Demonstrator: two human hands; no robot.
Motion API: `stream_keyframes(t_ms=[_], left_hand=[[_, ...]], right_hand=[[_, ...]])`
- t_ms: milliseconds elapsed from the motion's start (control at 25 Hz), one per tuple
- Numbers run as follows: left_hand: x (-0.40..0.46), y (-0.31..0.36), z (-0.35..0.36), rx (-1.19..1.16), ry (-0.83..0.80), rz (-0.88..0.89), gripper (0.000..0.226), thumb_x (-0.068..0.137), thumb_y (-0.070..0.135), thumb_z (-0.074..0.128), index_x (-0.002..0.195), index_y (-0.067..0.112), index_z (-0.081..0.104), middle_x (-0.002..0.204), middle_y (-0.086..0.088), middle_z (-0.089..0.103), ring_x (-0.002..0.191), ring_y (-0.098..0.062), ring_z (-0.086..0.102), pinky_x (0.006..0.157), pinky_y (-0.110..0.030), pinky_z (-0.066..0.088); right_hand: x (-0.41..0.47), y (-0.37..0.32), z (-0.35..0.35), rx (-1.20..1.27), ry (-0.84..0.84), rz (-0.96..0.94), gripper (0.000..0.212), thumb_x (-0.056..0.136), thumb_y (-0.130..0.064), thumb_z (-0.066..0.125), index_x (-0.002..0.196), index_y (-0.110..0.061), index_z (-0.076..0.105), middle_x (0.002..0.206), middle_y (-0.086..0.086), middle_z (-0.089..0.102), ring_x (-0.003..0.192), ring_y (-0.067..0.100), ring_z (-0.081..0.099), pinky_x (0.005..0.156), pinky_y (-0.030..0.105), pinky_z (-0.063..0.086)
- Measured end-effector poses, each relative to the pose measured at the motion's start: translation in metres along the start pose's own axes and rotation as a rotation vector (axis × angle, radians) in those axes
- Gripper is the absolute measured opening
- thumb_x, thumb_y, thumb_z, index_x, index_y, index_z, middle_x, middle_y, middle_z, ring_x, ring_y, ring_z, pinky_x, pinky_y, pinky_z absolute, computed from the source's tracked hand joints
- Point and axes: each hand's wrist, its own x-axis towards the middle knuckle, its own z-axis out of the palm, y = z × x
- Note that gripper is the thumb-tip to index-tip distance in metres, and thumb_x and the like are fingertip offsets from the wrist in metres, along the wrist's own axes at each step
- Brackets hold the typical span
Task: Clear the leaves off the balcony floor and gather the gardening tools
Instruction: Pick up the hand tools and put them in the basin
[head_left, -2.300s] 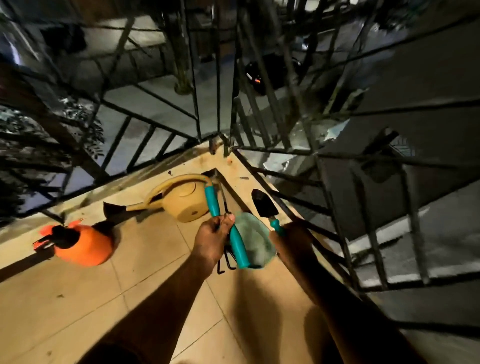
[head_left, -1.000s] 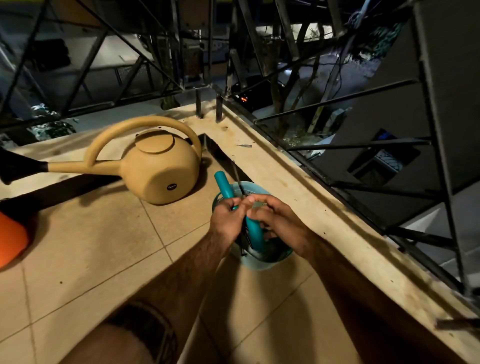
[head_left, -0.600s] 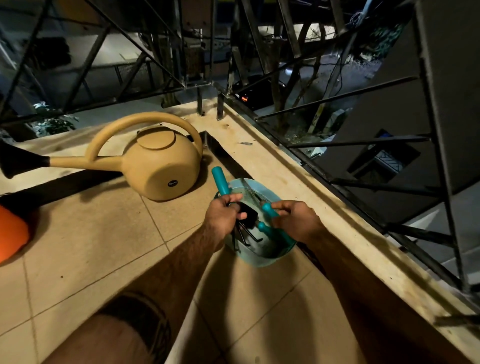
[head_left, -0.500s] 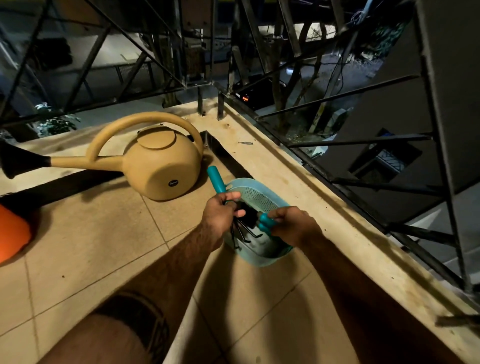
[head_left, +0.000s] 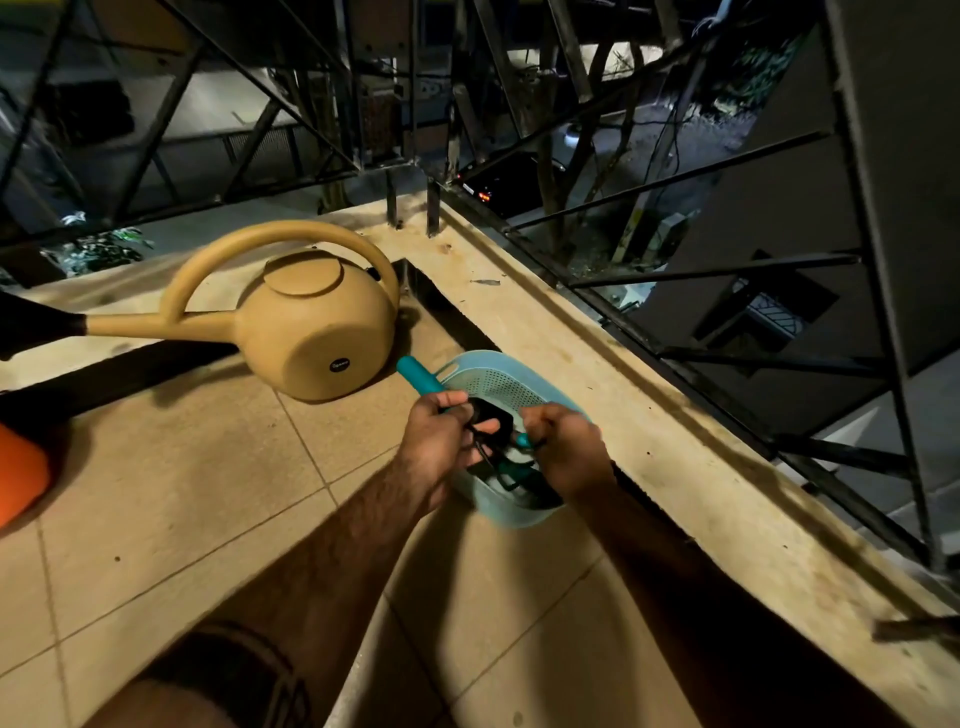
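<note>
A light blue perforated basket (head_left: 511, 387) sits on the tiled balcony floor beside the raised ledge. My left hand (head_left: 441, 447) grips a hand rake whose teal handle (head_left: 418, 375) sticks out over the basket's far rim, its black prongs down inside. My right hand (head_left: 569, 449) holds the teal handle of a small trowel (head_left: 491, 415), whose black blade lies between my hands over the basket. Another teal-handled tool lies in the basket's bottom, mostly hidden.
A tan watering can (head_left: 311, 322) with a black spout end stands left of the basket. An orange object (head_left: 21, 475) shows at the left edge. The stone ledge (head_left: 649, 452) and black metal railing (head_left: 727, 270) run along the right.
Both hands have brought the rake and trowel down from above the floor into the basket. In the last half second the hands have drawn closer together over the basket.
</note>
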Motion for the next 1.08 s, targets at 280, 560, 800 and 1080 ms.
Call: stream_keyframes(t_ms=[280,560,800,1080], left_hand=[[0.003,0.002,0.022,0.075,-0.003,-0.016,0.017,0.104,0.007,0.044,0.101,0.021,0.052,0.105,-0.011,0.064,0.097,-0.025,0.068,0.080,-0.043,0.060],[0.016,-0.010,0.043,0.112,-0.060,-0.138,0.020,0.102,0.005,0.041,0.117,0.014,0.050,0.096,-0.014,0.066,0.084,-0.026,0.069,0.074,-0.039,0.059],[0.014,-0.016,0.011,0.527,0.114,0.112,0.010,0.096,0.012,0.057,0.102,0.020,0.057,0.104,-0.004,0.063,0.103,-0.025,0.063,0.100,-0.042,0.051],[-0.001,-0.006,0.005,0.658,-0.028,0.190,0.050,0.099,0.015,0.056,0.146,0.026,0.043,0.139,0.003,0.051,0.130,-0.021,0.049,0.113,-0.042,0.040]], right_hand=[[-0.023,-0.045,-0.059,0.132,-0.358,0.001,0.045,0.085,-0.053,0.072,0.124,-0.031,0.065,0.115,-0.004,0.072,0.099,0.008,0.065,0.082,0.027,0.052],[-0.027,-0.037,-0.042,-0.354,-0.199,-0.068,0.036,0.085,-0.036,0.073,0.117,-0.041,0.059,0.119,-0.010,0.066,0.109,0.013,0.062,0.096,0.032,0.053],[-0.012,-0.013,-0.013,-0.550,-0.131,0.017,0.044,0.080,-0.055,0.067,0.119,-0.036,0.062,0.111,-0.002,0.067,0.111,0.025,0.057,0.094,0.036,0.049],[-0.006,-0.001,0.014,-0.714,-0.123,-0.039,0.049,0.088,-0.056,0.059,0.134,-0.039,0.056,0.134,-0.002,0.059,0.132,0.027,0.039,0.107,0.046,0.024]])
